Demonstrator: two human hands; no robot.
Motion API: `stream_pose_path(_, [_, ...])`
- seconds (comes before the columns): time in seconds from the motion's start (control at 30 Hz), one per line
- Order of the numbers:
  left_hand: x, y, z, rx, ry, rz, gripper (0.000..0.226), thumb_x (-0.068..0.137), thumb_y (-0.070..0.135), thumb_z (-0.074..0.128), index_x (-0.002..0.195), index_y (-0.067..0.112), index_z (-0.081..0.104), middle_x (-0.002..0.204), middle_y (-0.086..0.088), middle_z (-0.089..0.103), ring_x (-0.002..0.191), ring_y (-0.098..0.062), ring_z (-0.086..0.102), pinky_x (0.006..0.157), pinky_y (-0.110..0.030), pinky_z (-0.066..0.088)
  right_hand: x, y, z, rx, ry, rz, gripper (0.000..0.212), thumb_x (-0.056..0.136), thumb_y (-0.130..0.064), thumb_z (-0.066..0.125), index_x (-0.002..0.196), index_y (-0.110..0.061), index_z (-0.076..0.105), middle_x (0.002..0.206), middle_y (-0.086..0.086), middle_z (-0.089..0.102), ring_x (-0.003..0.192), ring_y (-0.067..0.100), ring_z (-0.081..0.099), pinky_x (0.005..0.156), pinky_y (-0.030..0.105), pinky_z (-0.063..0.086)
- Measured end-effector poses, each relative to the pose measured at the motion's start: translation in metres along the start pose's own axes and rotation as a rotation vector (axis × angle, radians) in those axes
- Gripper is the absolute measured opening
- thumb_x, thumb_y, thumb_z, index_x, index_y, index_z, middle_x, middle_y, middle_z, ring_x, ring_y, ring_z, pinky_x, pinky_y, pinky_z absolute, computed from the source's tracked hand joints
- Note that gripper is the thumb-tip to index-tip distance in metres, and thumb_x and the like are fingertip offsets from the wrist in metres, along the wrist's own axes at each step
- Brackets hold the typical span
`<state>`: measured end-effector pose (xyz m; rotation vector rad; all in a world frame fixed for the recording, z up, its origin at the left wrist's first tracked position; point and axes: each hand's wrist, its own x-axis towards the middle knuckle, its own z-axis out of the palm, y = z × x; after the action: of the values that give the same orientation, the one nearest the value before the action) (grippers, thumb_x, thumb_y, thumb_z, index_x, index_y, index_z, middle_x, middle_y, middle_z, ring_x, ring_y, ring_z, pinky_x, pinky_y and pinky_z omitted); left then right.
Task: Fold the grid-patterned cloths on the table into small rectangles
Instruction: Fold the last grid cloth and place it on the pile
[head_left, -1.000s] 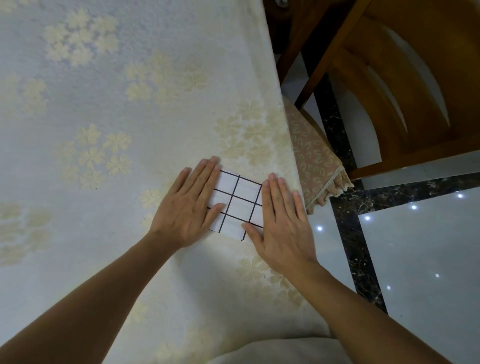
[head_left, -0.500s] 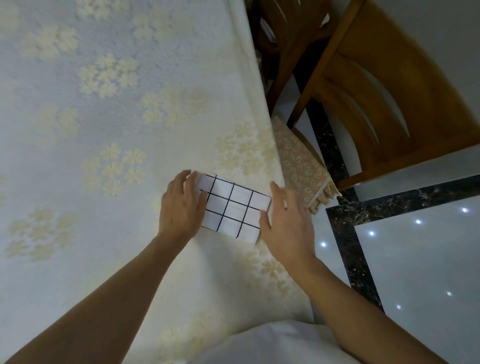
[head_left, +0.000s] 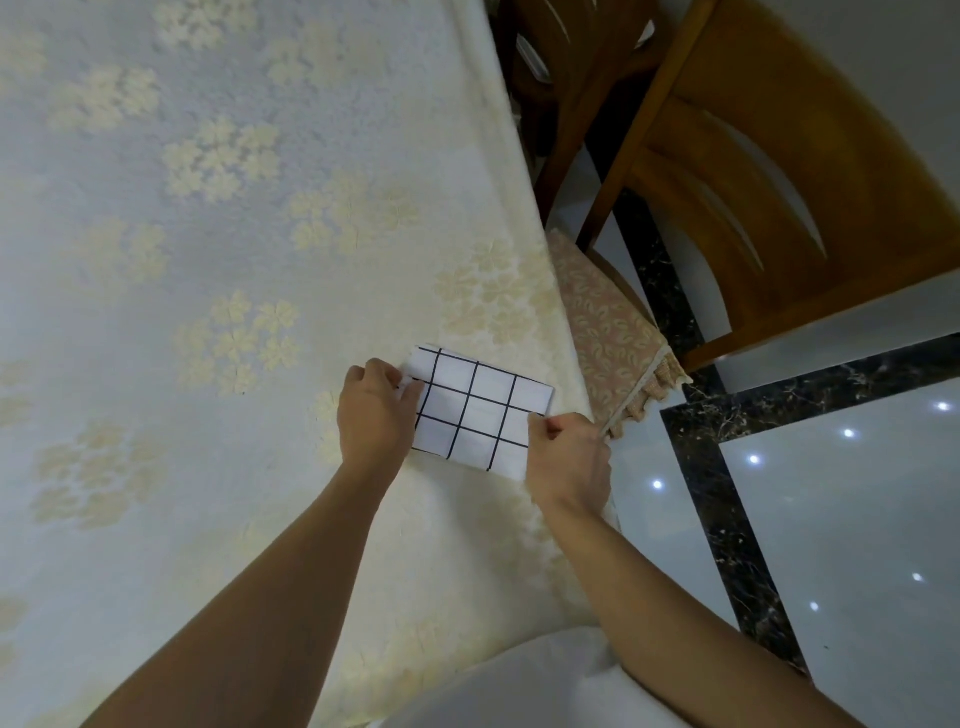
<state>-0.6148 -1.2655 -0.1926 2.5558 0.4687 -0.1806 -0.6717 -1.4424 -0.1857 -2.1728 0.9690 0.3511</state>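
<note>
Lying folded into a small rectangle near the right edge of the surface (head_left: 208, 249), one white cloth (head_left: 480, 410) with a black grid is the only cloth in view. It carries no lettering, only the lines. The left hand (head_left: 371, 415) pinches its left short edge, fingers curled over the far corner. The right hand (head_left: 569, 462) grips the near right corner, thumb on top and fingers tucked under. A cream covering with pale flower clusters drapes the surface. Just beyond the edge stand two wooden chairs: the nearer chair (head_left: 779, 197) has a leaf-patterned cushion (head_left: 608, 332) with a fringe, and the second chair (head_left: 550, 67) stands behind it. Glossy grey floor (head_left: 857, 519) with a dark marble border lies below.
</note>
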Motion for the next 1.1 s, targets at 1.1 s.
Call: stream_pose_path(1.1, [-0.085,0.003,-0.053,-1.061,-0.227,-0.457,0.033,0.092,0.013,0.068,0.124,0.01,0.061,0.111,-0.011,0.073,0.099,-0.028,0.071,0.084,-0.043,0.059,0.005,-0.004,-0.067,0.64,-0.543,-0.037,0.018,0.088,-0.025,0.074,0.105,-0.018,0.076,0.105,0.006,0.076,0.107,0.029,0.069,0.099,0.052,0.053])
